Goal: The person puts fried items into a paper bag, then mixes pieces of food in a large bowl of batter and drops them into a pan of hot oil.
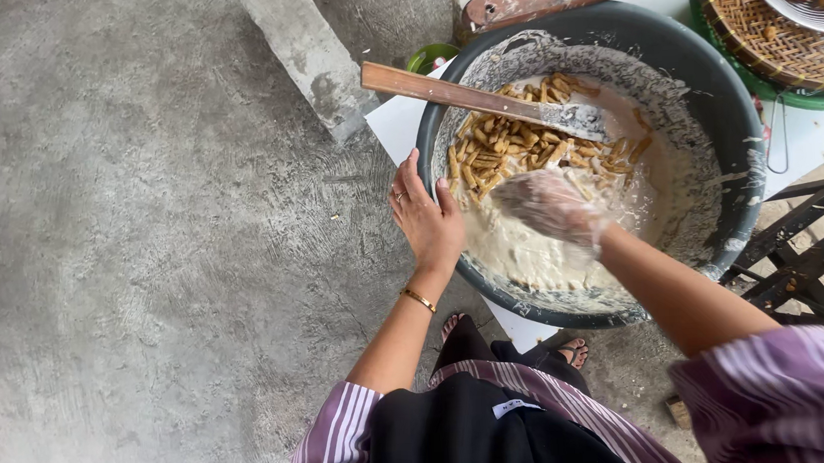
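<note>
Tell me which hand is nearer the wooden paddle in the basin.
Right. The right hand, batter-coated, is inside the basin just below the wooden paddle; the left hand rests on the near rim, farther off.

The left hand point(426, 219) lies flat with fingers together and pointing away from the body, thumb spread to the right, a ring on one finger and a thin gold bangle at the wrist. Its forearm runs bare and nearly straight back to a purple striped sleeve. The right hand point(553, 205) is coated in pale wet batter and blurred, fingers loosely curled and pointing left; whether its grip is closed cannot be told. Its bare forearm slants down to the right sleeve.
</note>
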